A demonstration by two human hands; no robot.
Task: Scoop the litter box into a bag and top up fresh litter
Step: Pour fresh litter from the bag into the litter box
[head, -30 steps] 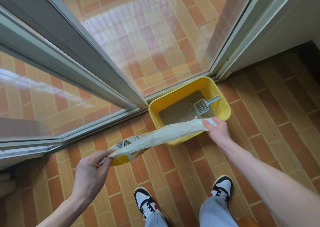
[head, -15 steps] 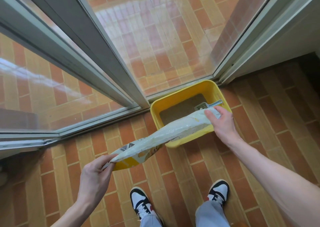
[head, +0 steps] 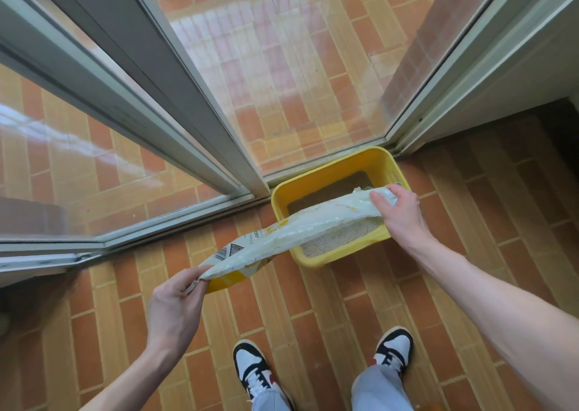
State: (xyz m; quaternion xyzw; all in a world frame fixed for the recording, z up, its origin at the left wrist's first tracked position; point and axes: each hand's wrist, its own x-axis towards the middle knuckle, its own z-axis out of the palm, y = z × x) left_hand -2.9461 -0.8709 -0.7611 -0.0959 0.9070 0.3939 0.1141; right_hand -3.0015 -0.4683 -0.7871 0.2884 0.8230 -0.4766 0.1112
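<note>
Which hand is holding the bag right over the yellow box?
The right hand. It grips the end of the litter bag above the yellow litter box, while the left hand pinches the other end, out over the floor tiles.

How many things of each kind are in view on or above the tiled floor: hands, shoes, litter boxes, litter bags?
Hands: 2, left hand and right hand
Shoes: 2, left shoe and right shoe
Litter box: 1, yellow
Litter bag: 1, held at both ends
Total: 6
</note>
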